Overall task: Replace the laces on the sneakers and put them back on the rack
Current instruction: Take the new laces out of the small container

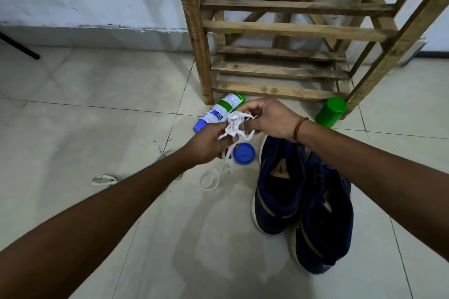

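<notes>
A tangled white lace (235, 124) hangs in the air between my hands above the tiled floor. My left hand (206, 145) pinches its lower part, and a loose end dangles down from there. My right hand (267, 116) grips the upper side of the tangle. Two dark blue sneakers (301, 204) with tan stripes lie side by side on the floor below my right wrist, with no laces in view on them. The wooden rack (286, 29) stands behind, its slatted shelves bare.
More white lace pieces lie on the floor: a loop (209, 181) near the sneakers and another (104, 179) farther left. A green and blue bottle (218, 110) lies on its side by the rack leg. A blue cap (244, 153) and a green cap (331, 111) sit nearby.
</notes>
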